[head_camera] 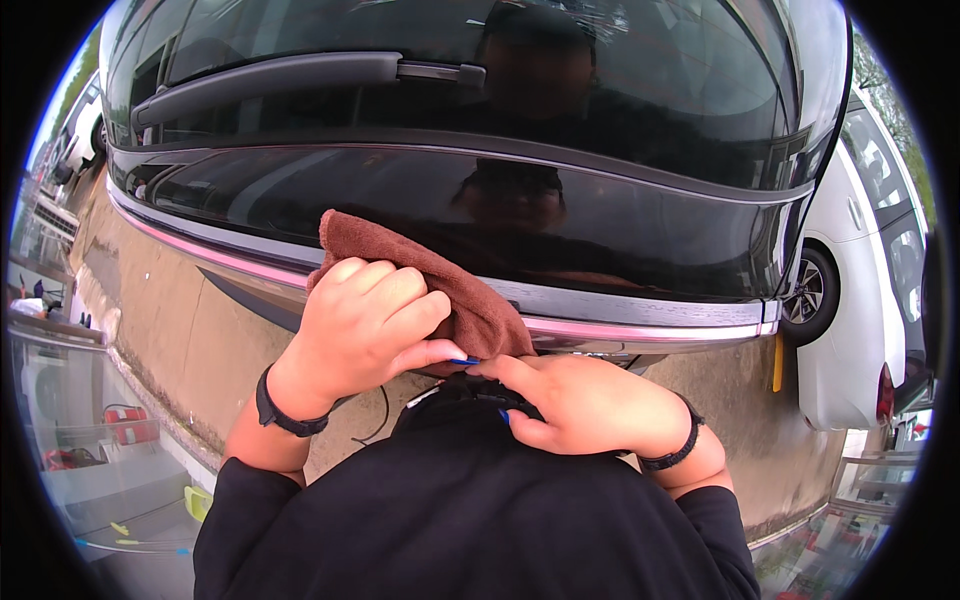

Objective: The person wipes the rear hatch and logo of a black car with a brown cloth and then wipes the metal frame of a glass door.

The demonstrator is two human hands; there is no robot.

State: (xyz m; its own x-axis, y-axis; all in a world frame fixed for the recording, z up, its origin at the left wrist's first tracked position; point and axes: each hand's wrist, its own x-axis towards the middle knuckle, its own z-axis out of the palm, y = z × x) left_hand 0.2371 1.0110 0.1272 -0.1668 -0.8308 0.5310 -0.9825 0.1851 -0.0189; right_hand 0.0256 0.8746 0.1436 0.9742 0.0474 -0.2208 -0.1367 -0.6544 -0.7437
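Observation:
My left hand [367,322] is closed in a loose fist on a brown towelling cloth [450,289]. The cloth lies bunched against the rear of a black car, over the silver trim strip [645,311] at the tailgate's lower edge. My right hand [585,401] is beside the cloth's lower edge, its index fingertip close to my left thumb. Its thumb stands apart from the index finger, and the other fingers are hidden, so its grip cannot be made out. Both hands are in front of my black shirt.
Above the glossy tailgate panel [300,187], a rear wiper [277,82] crosses the window. A white car [847,300] stands close on the right. Concrete ground [195,322] runs around the car. At left, a glass pane has a red object [129,425] behind it.

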